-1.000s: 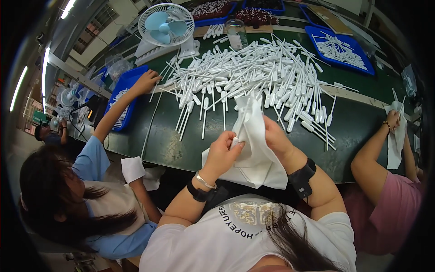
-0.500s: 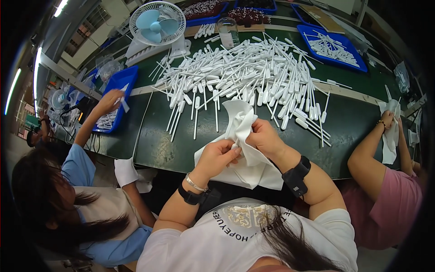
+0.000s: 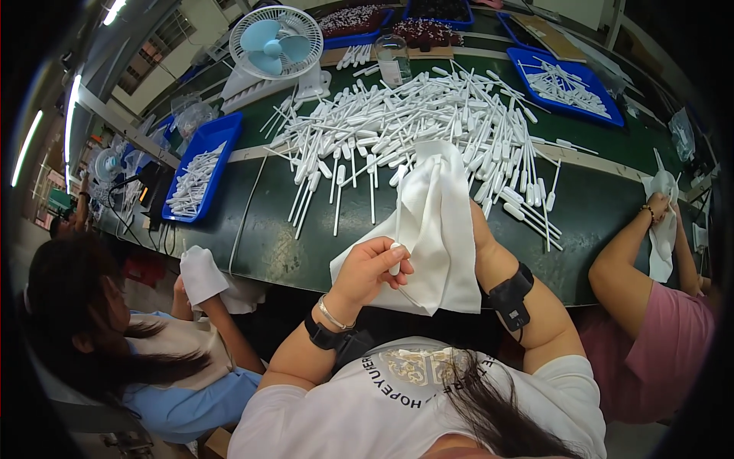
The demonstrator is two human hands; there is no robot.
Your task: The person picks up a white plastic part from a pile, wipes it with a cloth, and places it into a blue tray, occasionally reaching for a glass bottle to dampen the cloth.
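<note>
low in the frame, just above centre, our left hand (image 3: 367, 268) now pinches the bulb end of a white plastic pipette (image 3: 397, 229), its thin stem running up under the white cloth (image 3: 432, 229). half a second ago both hands were bunched together on the cloth; now the cloth stands taller and our right hand (image 3: 475, 229) is hidden behind it, gripping it from the back, so we judge the wiping stroke is moving along the stem. beyond lies the dark green table (image 3: 267, 229), with the heap of pipettes (image 3: 428, 122) across its middle. a blue tray (image 3: 200, 164) sits at the left, another blue tray (image 3: 566, 80) at the upper right, and a small fan (image 3: 275, 42) at the top. neighbours sit on either side, each with a cloth.
</note>
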